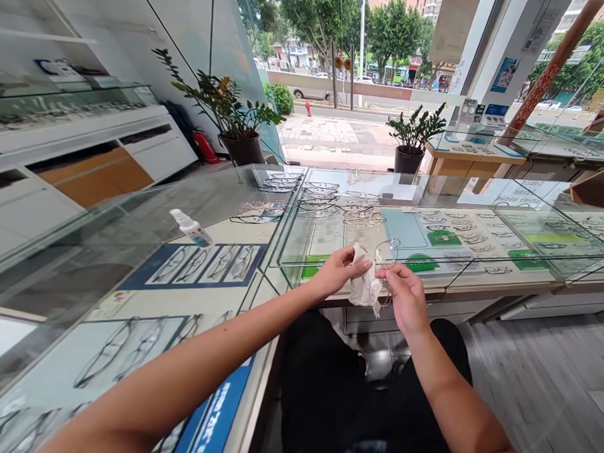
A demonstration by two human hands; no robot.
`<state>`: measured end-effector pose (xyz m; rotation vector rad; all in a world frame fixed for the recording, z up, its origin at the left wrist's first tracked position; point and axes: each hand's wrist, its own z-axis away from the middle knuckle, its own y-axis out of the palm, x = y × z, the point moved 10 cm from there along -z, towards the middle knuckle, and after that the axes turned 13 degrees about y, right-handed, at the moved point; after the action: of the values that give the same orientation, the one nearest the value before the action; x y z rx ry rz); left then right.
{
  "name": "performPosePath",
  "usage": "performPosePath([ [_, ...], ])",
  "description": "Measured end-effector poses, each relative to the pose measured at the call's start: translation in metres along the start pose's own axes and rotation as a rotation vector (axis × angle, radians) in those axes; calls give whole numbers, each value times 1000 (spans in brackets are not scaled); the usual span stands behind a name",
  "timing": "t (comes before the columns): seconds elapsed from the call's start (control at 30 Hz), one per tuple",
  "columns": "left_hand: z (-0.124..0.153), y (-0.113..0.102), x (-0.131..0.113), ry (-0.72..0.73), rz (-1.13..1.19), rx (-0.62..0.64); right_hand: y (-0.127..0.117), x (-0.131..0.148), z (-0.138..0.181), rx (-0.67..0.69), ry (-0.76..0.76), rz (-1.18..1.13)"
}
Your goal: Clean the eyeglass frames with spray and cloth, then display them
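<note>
My left hand point(340, 270) pinches a crumpled whitish cloth point(362, 285), which hangs down from the thumb and fingers. Close beside it, my right hand point(406, 294) is closed on a pair of thin-rimmed eyeglasses point(393, 244). One round lens sticks up above the right fingertips; the lower part of the frame is partly behind the fingers and the cloth. Both hands are in front of the glass display case, above my lap. On the glass counter to the left stands a white spray bottle point(186, 226) with a clear lower part.
Glass display cases point(302, 220) with rows of eyeglasses point(361, 214) run in front of me and along my left. Potted plants point(243, 145) stand beyond the counter by the window. A red fire extinguisher point(204, 147) is at the back left. Grey wood-look floor point(548, 362) lies at right.
</note>
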<state>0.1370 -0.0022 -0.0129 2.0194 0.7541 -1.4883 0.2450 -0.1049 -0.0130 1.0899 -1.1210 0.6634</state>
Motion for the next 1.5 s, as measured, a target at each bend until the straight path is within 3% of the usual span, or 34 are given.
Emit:
performPosePath([
  [0.3, 5, -7, 25, -192, 268, -151, 7, 19, 9, -45, -177, 115],
  [0.53, 6, -2, 39, -282, 346, -72, 14, 46, 17, -83, -337, 176],
  [0.73, 14, 13, 41, -416, 439, 27, 11, 53, 19, -109, -412, 188],
  [0.87, 18, 22, 34, -417, 468, 104, 9, 53, 20, -113, -420, 204],
  [1.03, 9, 15, 27, -306, 546, 31, 9, 49, 20, -88, -380, 162],
  [1.23, 10, 17, 24, -320, 562, 39, 14, 50, 22, -27, -360, 152],
  [1.5, 12, 5, 24, -332, 431, -46, 4, 22, 4, -13, -155, 52],
])
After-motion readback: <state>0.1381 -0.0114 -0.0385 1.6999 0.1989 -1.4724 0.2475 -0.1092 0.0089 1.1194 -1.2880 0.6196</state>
